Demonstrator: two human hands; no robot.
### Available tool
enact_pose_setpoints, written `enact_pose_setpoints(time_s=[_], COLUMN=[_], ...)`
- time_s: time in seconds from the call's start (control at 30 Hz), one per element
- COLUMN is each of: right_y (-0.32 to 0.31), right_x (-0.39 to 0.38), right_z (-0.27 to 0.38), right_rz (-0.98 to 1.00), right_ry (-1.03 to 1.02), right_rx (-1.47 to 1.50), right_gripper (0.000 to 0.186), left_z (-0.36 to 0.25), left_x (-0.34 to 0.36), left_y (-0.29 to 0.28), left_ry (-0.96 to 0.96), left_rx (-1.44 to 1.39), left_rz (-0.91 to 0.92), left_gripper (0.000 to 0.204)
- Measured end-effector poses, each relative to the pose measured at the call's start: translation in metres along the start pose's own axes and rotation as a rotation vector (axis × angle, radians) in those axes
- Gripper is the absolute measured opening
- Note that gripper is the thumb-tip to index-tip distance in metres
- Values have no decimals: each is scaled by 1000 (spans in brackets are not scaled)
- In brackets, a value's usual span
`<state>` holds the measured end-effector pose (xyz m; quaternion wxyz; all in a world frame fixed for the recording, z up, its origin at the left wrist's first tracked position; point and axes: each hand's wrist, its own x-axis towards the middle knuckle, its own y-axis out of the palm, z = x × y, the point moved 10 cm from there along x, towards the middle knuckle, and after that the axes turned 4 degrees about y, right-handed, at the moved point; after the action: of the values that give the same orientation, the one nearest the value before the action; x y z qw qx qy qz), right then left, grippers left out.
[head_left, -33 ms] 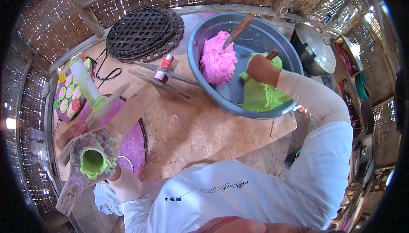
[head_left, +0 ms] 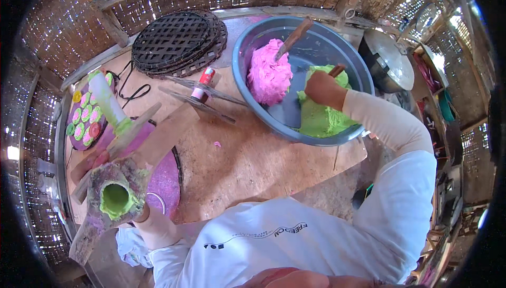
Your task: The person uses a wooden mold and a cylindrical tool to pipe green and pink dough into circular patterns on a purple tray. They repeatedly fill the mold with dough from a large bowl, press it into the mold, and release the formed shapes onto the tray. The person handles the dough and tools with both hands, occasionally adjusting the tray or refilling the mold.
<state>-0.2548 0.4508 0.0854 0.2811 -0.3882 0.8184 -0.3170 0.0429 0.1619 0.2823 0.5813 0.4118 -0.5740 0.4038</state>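
Note:
My right hand (head_left: 326, 89) is closed round the handle of a wooden spatula (head_left: 337, 70), which stands in soft green dough (head_left: 328, 116). The dough lies in the right part of a large blue-grey basin (head_left: 247, 110). At the left, my left hand (head_left: 100, 159) grips a wooden press (head_left: 122, 174), its fingers partly hidden by the wood. Green dough lines the press's round opening (head_left: 115, 198). A pale plunger (head_left: 107, 98), smeared with green, sticks out from its far side. The spatula's blade is hidden in the dough.
Pink dough (head_left: 268, 74) with a second wooden spatula (head_left: 294, 37) shares the basin. A red can (head_left: 206, 76) stands among wooden sticks. Dark woven trays (head_left: 176, 43) lie behind. Pink-and-green pieces fill a purple tray (head_left: 79, 110) at far left. A lidded pot (head_left: 390, 59) stands right.

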Motion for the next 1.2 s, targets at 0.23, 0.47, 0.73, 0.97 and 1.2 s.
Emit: enact_pose_setpoints(time_s=[0.23,0.47,0.73,0.97,1.2], right_y=[-32,-151,-209,-218,-336], right_x=[-48,-122,-98,-51,-39], right_z=[34,-34,7,16,78], right_rz=[150,50,-68,-126,-614], right_ry=[58,497,178,160,304], right_rx=[108,463,1873,1541,430], right_gripper=[9,19,29,27,18], left_z=[30,18,8,12,-7], left_x=[-29,-44,-63,-31,-1], left_y=[0,45,117,84,88], left_ry=[-170,-96,-955,-453,-83], left_rx=[-116,-133,-1213,-527,152], left_rz=[66,319,252,467,703], left_gripper=[36,35,58,47,30])
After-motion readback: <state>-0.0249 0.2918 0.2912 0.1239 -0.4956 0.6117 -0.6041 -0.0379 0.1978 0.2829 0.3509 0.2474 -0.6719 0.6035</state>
